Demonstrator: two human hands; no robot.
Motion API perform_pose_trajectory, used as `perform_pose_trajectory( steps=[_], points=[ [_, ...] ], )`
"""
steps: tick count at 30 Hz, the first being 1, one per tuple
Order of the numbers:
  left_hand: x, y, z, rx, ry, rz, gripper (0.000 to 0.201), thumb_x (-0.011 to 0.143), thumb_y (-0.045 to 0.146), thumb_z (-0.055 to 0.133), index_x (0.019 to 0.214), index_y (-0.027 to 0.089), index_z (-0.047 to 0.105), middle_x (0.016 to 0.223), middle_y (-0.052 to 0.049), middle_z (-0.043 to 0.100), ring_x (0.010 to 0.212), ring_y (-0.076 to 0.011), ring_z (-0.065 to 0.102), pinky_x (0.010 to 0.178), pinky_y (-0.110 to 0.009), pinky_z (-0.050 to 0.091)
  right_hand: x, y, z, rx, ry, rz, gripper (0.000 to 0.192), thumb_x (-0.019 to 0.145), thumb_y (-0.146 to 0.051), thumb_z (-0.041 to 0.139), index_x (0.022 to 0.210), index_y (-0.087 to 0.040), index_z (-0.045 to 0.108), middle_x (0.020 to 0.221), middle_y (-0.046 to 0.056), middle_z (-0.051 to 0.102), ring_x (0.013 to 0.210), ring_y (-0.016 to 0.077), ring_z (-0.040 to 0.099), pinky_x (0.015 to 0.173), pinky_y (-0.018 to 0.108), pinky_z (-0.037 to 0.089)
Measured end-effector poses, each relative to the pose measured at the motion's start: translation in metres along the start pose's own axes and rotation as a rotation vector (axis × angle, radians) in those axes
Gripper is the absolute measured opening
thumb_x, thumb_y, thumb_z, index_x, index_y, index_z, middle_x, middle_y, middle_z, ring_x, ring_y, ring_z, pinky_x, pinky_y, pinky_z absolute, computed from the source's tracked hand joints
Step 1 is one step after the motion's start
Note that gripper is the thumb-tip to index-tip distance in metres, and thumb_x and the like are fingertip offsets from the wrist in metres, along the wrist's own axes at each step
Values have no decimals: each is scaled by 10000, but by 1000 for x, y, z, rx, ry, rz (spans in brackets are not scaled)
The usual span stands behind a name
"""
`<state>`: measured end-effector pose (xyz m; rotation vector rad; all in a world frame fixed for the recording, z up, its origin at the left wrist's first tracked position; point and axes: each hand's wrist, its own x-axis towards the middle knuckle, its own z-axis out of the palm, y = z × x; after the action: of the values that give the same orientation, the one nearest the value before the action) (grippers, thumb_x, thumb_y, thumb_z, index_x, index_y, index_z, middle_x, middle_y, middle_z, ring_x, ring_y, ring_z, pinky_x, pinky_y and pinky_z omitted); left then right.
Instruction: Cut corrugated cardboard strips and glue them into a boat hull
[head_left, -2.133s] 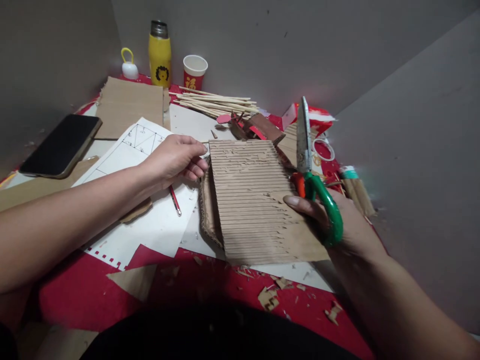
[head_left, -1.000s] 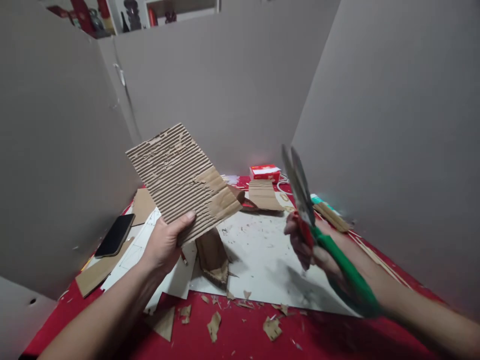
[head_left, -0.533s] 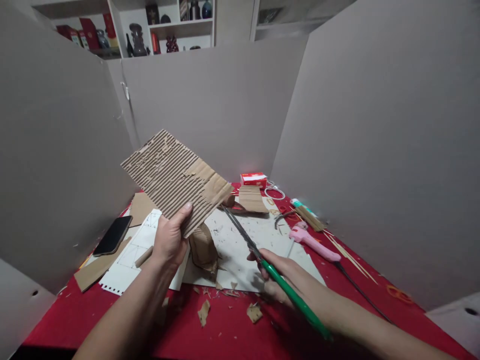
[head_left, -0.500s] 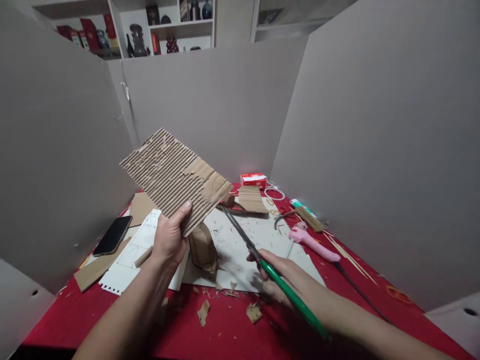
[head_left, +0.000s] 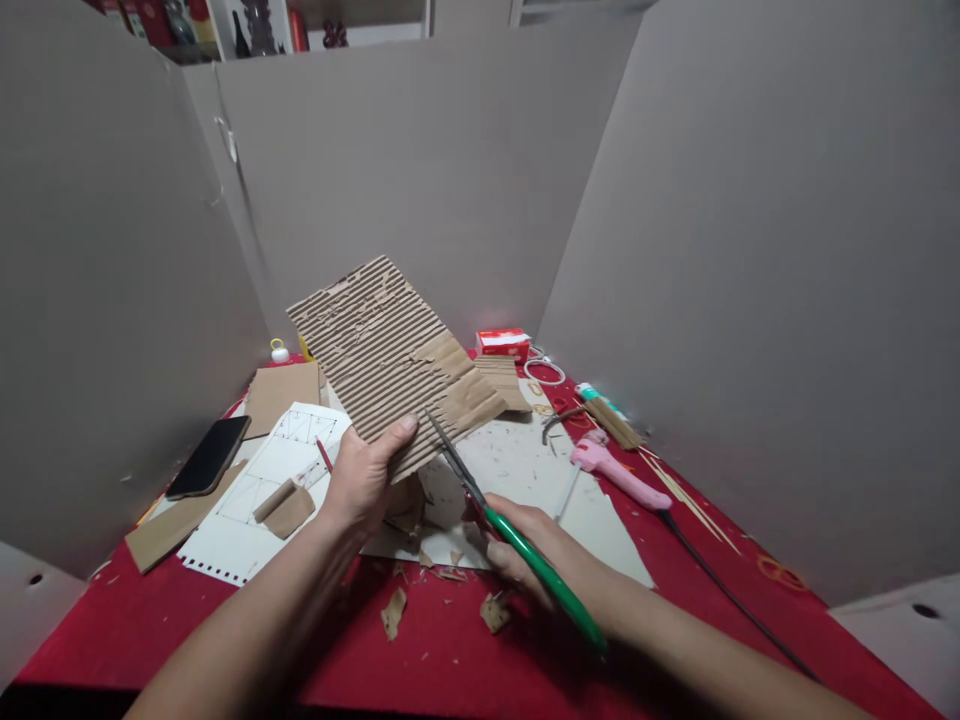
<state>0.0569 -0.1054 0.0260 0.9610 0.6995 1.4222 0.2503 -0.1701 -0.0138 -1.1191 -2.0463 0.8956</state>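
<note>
Brown corrugated cardboard sheet (head_left: 367, 350), ridges bared, tilted in the air above the flat white sheet (head_left: 517, 460) on the red-covered table (head_left: 420, 680). Left hand (head_left: 360, 480) grips its near edge, thumb over the ridges. Right hand (head_left: 544, 530) closed round green-handled metal scissors (head_left: 510, 530); blade tips overlap the cardboard, contact unclear. Likely risks: blades near the left thumb could nick it if the cardboard swings; ragged ridges may tear under a crooked bite. Containers: red box with white top (head_left: 495, 348), contents hidden; white shelf unit (head_left: 375, 30) holding a dark vase-shaped ornament (head_left: 260, 28).
</note>
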Motion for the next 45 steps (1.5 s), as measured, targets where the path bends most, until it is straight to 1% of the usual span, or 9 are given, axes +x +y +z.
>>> perform_pose_trajectory(
  steps=[5, 10, 19, 26, 29, 33, 35, 41, 45],
  points=[
    [1, -6, -2, -9, -7, -12, 552, 700, 238, 807, 1213, 168, 614, 1019, -65, 747, 1086, -258, 655, 1002, -411, 475, -3, 11, 5, 46, 19, 12, 394, 886, -573, 513, 834, -188, 579, 696, 20, 577, 677, 189, 542, 718, 303, 491],
    [-1, -7, -1, -18, -43, -30, 570, 715, 226, 800, 1249, 193, 601, 1077, -57, 738, 1075, -245, 659, 986, -392, 492, -6, 8, 6, 102, -2, 55, 417, 912, -578, 474, 830, -182, 578, 649, 10, 548, 700, 200, 583, 694, 301, 499],
    [-4, -4, 0, 13, -112, 6, 533, 763, 214, 764, 1270, 204, 601, 1146, -56, 722, 1070, -223, 655, 970, -358, 503, -11, 6, 10, 253, -36, 194, 467, 914, -633, 441, 818, -178, 493, 660, -11, 486, 564, 151, 592, 468, 232, 461],
    [-6, -1, 1, 5, -113, 8, 535, 762, 216, 765, 1271, 207, 601, 1157, -55, 719, 1069, -218, 655, 966, -344, 504, -11, 7, 17, 291, 19, 208, 508, 883, -685, 441, 742, -197, 432, 603, -37, 450, 479, 123, 556, 395, 216, 434],
    [-9, -1, 2, 10, -105, -1, 542, 753, 226, 770, 1267, 200, 602, 1154, -63, 720, 1082, -234, 651, 975, -362, 498, -10, 6, 12, 203, -2, 176, 470, 910, -642, 429, 782, -191, 460, 627, -21, 488, 547, 148, 581, 470, 243, 475],
    [-16, -4, 5, 50, -148, -38, 538, 759, 237, 762, 1268, 186, 596, 1181, -84, 707, 1078, -251, 654, 966, -384, 503, -8, 4, 6, 84, -14, 68, 423, 943, -583, 405, 847, -183, 507, 701, 17, 536, 735, 205, 610, 719, 328, 524],
    [-19, -6, 7, 48, -175, -65, 522, 772, 239, 748, 1267, 183, 593, 1183, -91, 706, 1088, -257, 651, 978, -398, 497, -8, 4, 6, 96, -6, 50, 437, 939, -595, 398, 896, -179, 528, 720, 28, 553, 794, 227, 613, 765, 342, 517],
    [-24, -6, 9, 42, -188, -82, 547, 778, 239, 746, 1294, 185, 574, 1181, -98, 703, 1084, -262, 652, 966, -403, 504, -10, 7, 12, 241, -2, 77, 446, 925, -610, 428, 895, -178, 537, 690, -3, 505, 602, 150, 535, 529, 248, 473],
    [-22, -3, 9, 17, -206, -110, 536, 761, 226, 762, 1268, 174, 594, 1166, -96, 707, 1079, -261, 654, 972, -402, 503, -12, 8, 14, 271, 22, 86, 417, 936, -580, 435, 825, -184, 500, 644, -20, 472, 538, 121, 503, 479, 229, 440]
  ],
)
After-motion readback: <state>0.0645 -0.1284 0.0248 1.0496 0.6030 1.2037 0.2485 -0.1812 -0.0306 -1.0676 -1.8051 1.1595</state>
